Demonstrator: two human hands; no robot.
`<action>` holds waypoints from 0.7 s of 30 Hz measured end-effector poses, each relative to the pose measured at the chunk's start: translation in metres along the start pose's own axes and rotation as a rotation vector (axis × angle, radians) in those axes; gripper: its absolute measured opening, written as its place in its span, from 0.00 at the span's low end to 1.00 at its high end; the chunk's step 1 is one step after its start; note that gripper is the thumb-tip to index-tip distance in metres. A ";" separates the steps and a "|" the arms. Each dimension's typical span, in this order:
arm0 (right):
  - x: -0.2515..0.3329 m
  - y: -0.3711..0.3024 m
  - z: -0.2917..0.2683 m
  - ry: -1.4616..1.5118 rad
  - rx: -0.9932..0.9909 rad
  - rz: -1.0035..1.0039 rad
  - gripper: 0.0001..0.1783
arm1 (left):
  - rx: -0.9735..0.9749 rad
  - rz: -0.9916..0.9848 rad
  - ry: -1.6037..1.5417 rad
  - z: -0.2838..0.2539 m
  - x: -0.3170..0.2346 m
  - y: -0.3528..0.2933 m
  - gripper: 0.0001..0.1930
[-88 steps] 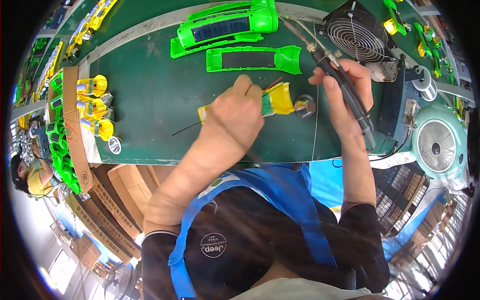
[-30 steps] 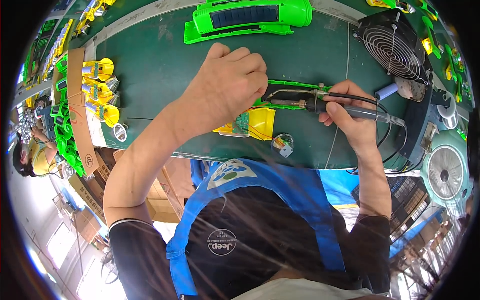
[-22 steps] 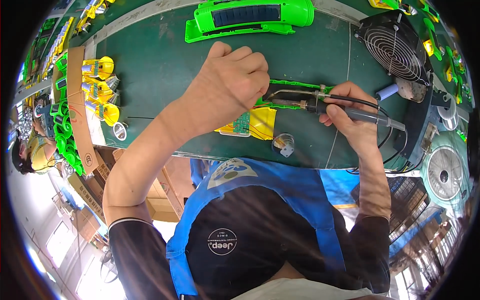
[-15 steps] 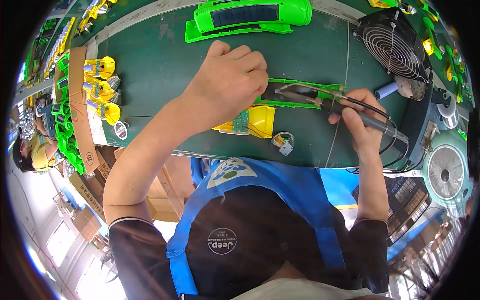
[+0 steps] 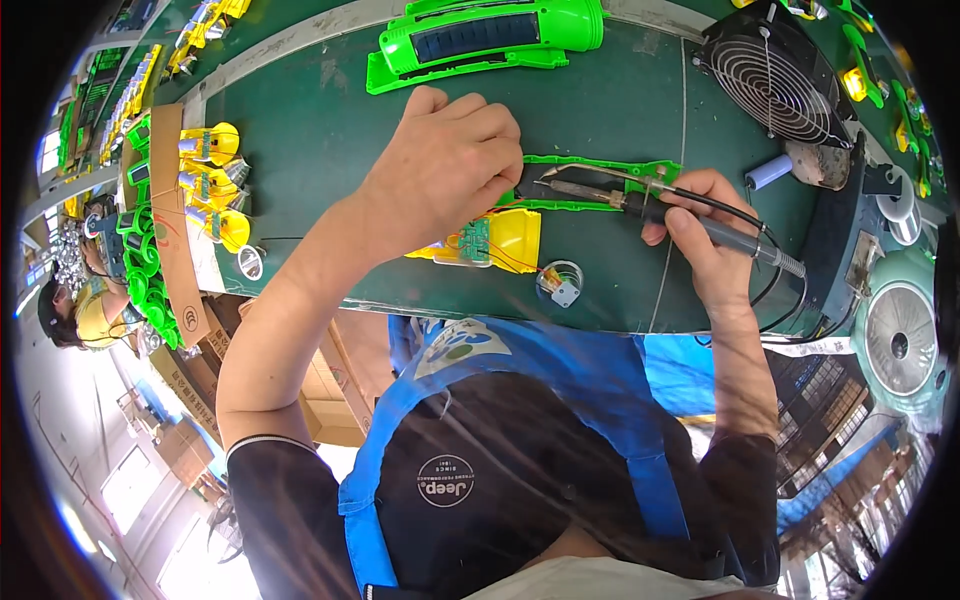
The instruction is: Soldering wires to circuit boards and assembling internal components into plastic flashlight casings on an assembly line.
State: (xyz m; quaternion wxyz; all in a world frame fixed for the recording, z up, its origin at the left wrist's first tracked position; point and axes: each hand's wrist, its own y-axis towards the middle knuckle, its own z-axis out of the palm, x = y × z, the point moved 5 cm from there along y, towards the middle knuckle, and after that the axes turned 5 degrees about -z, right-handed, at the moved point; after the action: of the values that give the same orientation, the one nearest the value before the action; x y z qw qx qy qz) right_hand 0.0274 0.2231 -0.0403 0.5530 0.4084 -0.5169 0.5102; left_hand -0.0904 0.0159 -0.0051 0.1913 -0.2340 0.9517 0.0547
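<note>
My right hand (image 5: 710,240) grips a soldering iron (image 5: 745,243) with a thin feed tube and a black cable. Its tip points left, over a green casing half (image 5: 655,172) lying on the bench. Beside the casing's left end is my left hand (image 5: 445,165), its fingers curled together; what they hold is hidden. Just below that hand lies a yellow lamp housing (image 5: 517,238) with a green circuit board (image 5: 474,242) and red wires, partly covered by my wrist. A round reflector (image 5: 562,290) with a white part on it sits to the right of the housing.
An assembled green lamp body (image 5: 475,42) with a dark panel lies at the far side. At right stand a black fan (image 5: 775,85), a blue cylindrical cell (image 5: 768,171) and a pale green fan (image 5: 898,340). Several yellow lamp units (image 5: 212,185) line the left edge by a cardboard box (image 5: 172,230).
The whole view has shifted slightly, so bench things appear a little further left. Both hands keep nearly the same places, and the iron stays over the green casing half.
</note>
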 end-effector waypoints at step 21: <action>0.002 0.019 -0.009 -0.023 -0.297 -0.421 0.15 | -0.273 -0.191 -0.005 -0.007 -0.028 -0.030 0.09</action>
State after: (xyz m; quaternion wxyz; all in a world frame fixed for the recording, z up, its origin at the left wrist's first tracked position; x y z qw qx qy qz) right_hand 0.0095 0.2348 -0.0404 0.6949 0.4270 -0.4960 0.2979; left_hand -0.0557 0.0000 0.0120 0.1644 -0.3473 0.9082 0.1657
